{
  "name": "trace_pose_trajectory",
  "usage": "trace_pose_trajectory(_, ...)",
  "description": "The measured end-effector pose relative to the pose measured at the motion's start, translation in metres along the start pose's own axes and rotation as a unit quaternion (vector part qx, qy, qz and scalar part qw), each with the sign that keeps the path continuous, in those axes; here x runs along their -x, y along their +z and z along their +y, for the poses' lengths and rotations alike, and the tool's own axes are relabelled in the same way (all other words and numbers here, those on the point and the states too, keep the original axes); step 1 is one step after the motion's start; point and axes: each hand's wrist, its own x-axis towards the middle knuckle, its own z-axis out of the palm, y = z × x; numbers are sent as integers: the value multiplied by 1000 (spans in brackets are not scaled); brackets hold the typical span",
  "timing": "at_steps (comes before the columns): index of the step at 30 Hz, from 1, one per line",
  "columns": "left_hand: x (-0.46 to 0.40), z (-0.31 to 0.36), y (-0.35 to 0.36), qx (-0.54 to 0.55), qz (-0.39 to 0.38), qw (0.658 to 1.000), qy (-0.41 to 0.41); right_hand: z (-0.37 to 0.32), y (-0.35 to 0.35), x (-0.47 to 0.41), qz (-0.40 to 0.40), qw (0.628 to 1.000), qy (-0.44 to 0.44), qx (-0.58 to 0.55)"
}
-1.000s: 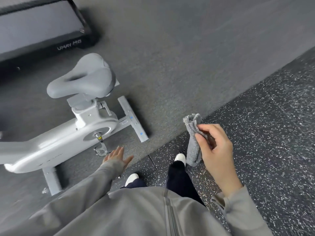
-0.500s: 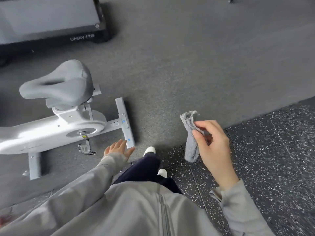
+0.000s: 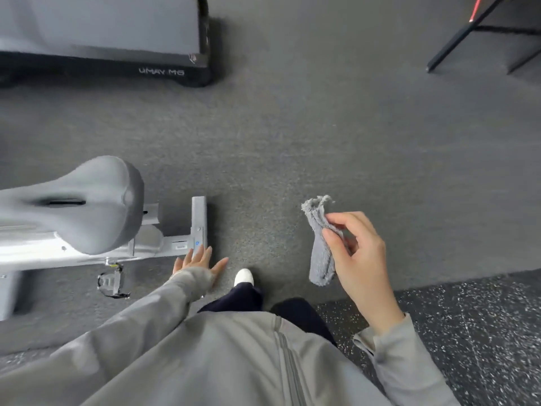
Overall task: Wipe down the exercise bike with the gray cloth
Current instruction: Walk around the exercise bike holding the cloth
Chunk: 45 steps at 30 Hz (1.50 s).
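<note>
Bike [image 3: 87,247] lying lengthwise off to the left, nearer the spread, empty left hand [image 3: 199,260]; cloth [image 3: 320,244] pinched in right hand [image 3: 360,259], well apart.

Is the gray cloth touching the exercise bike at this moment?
No. The right hand holds the gray cloth in the air, well apart from the exercise bike.

It was a gym: an exercise bike [image 3: 87,230] stood at nine o'clock, a treadmill [image 3: 102,39] at eleven, and speckled rubber flooring [image 3: 468,332] at four.
</note>
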Motion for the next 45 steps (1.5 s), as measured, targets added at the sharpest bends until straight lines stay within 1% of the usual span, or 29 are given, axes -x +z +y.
trace_pose_trajectory(5, -26, 4, -59, 67, 29, 997, -16, -10, 18, -85, -45, 998, -35, -27)
trace_pose_trajectory(9, -54, 1, -92, 144, 38, 987, -62, -8, 36, -163, -100, 991, -79, -29)
trace_pose_trajectory(10, -60, 1, -98, 177, 47, 980, -81, -7, 40, -179, -110, 989, -89, -29)
trace_pose_trajectory(12, -74, 0, -110, 256, 76, 954, -133, -3, 50, -218, -139, 984, -106, -37)
trace_pose_trajectory(15, -97, 2, -130, 304, 110, 929, -178, 4, 62, -280, -181, 974, -126, -61)
trace_pose_trajectory(17, -113, 6, -149, 335, 113, 913, -203, 7, 68, -326, -214, 964, -141, -71)
trace_pose_trajectory(21, -136, 25, -193, 346, 112, 897, -251, 8, 75, -415, -276, 944, -165, -77)
trace_pose_trajectory(24, -153, 33, -227, 364, 118, 883, -270, 4, 85, -473, -303, 931, -191, -67)
trace_pose_trajectory(29, -177, 29, -266, 384, 117, 864, -305, -7, 114, -529, -336, 918, -201, -67)
trace_pose_trajectory(33, -199, 10, -295, 414, 117, 846, -315, -24, 150, -564, -362, 904, -219, -60)
trace_pose_trajectory(36, -219, -16, -318, 443, 134, 827, -320, -43, 182, -591, -364, 901, -231, -53)
trace_pose_trajectory(40, -243, -67, -355, 498, 160, 793, -313, -77, 232, -629, -365, 899, -238, -44)
trace_pose_trajectory(44, -254, -123, -388, 517, 187, 774, -315, -118, 281, -652, -385, 881, -268, -54)
trace_pose_trajectory(45, -253, -136, -394, 525, 197, 764, -320, -128, 296, -656, -394, 874, -278, -57)
